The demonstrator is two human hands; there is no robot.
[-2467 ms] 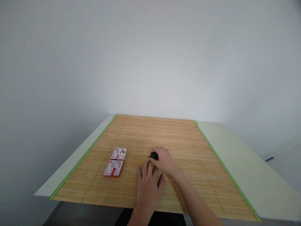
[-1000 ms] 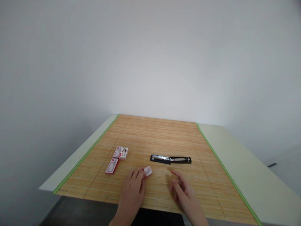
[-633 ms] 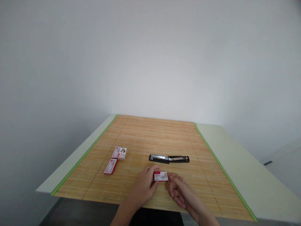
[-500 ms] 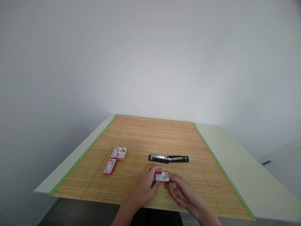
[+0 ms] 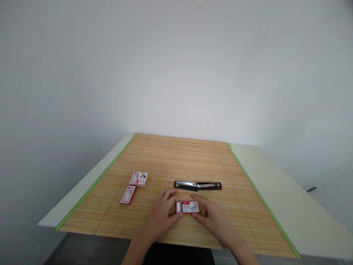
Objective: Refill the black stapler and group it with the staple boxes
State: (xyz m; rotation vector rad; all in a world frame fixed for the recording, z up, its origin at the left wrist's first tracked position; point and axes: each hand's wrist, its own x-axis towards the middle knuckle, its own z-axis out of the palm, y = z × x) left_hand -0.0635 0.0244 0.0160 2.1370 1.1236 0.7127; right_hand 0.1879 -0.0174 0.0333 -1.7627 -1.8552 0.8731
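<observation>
A small red and white staple box lies in front of me, its inner tray slid partly out on the left, with grey staples showing beside the sleeve. My left hand has thumb and index finger at the near and far edges of the tray end; its other fingers are spread. My right hand pinches the sleeve's right end between thumb and index finger. Just beyond the box, a black stapler lies folded open, its metal magazine exposed.
Toward the left of the bamboo mat lie more boxes: a red and white one, another behind it, and a white one with a stapler picture. White tabletop borders the mat, with a wall behind.
My left hand has shifted left, and the tray end now shows out of the sleeve. My right hand has turned over from palm-up to grip the box's right end.
</observation>
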